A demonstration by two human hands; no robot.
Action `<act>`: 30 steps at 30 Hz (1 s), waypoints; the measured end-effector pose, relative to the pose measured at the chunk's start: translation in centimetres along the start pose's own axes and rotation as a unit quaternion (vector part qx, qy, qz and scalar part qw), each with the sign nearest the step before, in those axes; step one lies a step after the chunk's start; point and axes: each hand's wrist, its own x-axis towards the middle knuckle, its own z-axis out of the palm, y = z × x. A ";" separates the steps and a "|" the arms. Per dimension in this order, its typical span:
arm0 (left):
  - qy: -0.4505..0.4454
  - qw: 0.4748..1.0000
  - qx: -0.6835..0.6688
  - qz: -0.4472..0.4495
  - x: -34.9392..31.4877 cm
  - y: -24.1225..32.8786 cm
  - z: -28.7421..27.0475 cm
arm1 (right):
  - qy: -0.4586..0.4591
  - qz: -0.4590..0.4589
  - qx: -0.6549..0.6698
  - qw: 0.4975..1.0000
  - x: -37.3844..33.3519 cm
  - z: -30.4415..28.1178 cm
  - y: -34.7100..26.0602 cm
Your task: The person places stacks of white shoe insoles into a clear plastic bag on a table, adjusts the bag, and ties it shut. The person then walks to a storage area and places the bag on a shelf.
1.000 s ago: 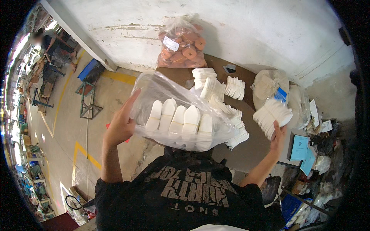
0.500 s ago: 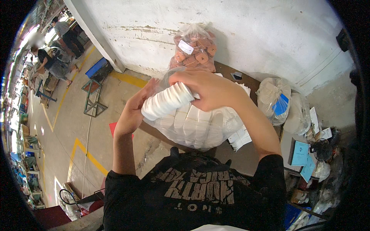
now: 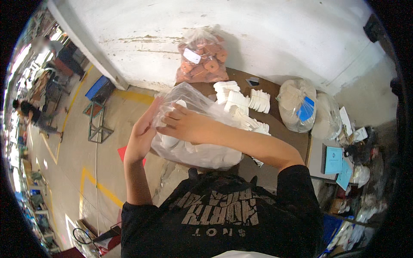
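Observation:
A clear plastic bag (image 3: 206, 157) holding white pieces lies in front of me at the table's near left. My left hand (image 3: 144, 127) grips its left side, the fingers up along the film. Across the bag's mouth reaches my right hand (image 3: 187, 124), fingers spread and palm down over the white pieces. A rounded white end (image 3: 180, 103) shows just beyond these fingers; the rest of it is hidden. Several white stacks of thin pieces (image 3: 236, 101) lie on the brown table (image 3: 279, 150) beyond my right forearm.
A bag of orange-brown spools (image 3: 204, 60) stands against the wall. Two tied bags (image 3: 297, 105) of pale contents sit at the right, near blue booklets (image 3: 334, 160). At the left are a metal frame stand (image 3: 100, 122), a blue bin (image 3: 98, 87) and people farther off.
The white stack held between both hands has gone down into the bag, mostly out of sight. My right hand has moved left and spread its fingers. White stacks on the table now show.

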 end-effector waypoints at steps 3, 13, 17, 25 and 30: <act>-0.008 0.995 0.096 -0.017 0.1 0.2 0.6 | 0.066 0.056 0.069 0.994 -1.4 -1.7 0.3; 0.004 0.937 0.349 0.010 0.7 0.3 0.4 | 0.088 0.628 0.092 0.767 -21.2 4.5 12.2; 0.038 0.938 0.345 -0.007 1.9 0.2 0.0 | -0.010 0.688 0.254 0.679 -28.8 14.7 11.8; 0.045 0.941 0.335 0.026 2.1 0.7 0.3 | -0.023 0.727 0.473 0.498 -33.4 25.2 15.1; 0.034 0.960 0.278 -0.015 0.6 1.3 0.3 | 0.109 0.762 0.520 0.369 -32.6 26.7 15.0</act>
